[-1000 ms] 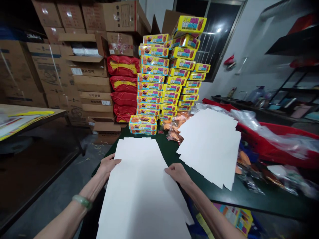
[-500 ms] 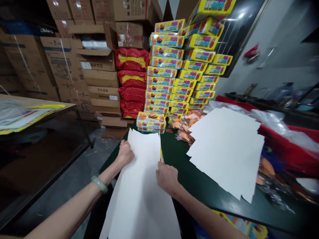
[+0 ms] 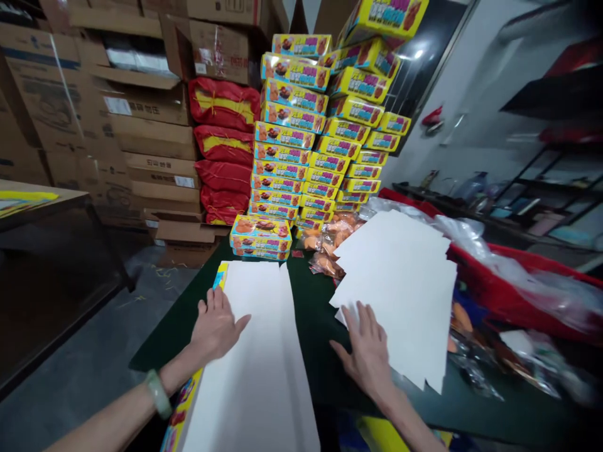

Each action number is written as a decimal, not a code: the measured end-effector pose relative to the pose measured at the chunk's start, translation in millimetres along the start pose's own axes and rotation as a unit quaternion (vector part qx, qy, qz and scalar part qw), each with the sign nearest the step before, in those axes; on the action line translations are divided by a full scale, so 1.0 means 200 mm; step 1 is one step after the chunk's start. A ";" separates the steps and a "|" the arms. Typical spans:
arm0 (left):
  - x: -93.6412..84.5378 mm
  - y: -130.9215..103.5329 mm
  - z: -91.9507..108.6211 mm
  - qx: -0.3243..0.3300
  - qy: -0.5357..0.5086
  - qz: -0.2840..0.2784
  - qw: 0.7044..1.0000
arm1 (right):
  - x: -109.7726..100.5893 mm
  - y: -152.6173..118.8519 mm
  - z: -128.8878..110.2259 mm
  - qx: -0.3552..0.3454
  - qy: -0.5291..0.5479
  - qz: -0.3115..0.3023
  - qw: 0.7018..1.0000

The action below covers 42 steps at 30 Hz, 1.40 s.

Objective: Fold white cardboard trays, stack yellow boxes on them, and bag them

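Now the left hand (image 3: 217, 326) lies flat and open on the folded white sheet (image 3: 264, 351) at the table's (image 3: 311, 326) near left, while the right hand (image 3: 370, 351), having let go, rests open on the loose sheet pile (image 3: 400, 282) beside it.

folded white card sheet (image 3: 264, 351) lies flat beside loose white stack (image 3: 400, 289).
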<state>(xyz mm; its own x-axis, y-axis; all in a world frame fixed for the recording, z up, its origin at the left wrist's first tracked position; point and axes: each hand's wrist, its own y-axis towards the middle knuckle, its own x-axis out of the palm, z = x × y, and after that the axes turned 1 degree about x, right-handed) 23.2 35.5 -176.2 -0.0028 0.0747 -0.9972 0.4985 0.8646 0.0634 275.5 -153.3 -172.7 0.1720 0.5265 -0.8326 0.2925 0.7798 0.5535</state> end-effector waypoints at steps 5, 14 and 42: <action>0.07 0.01 -0.03 0.013 -0.009 0.059 0.998 | 0.06 0.04 0.50 -0.093 -0.126 -0.040 0.987; 0.23 0.04 -0.08 0.030 0.005 0.130 0.991 | 0.15 0.62 0.77 -0.130 -0.169 -0.104 0.971; 0.01 -0.02 -0.23 0.108 -0.063 0.006 0.992 | 0.22 0.30 -0.36 0.037 0.235 -0.058 0.970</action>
<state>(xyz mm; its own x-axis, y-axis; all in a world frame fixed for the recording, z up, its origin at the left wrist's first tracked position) -18.2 54.0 -176.0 0.1057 0.0095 -0.9944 0.6717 0.7366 0.0785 232.8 -59.8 -174.2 -0.3085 0.5466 -0.7785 0.3533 0.8257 0.4398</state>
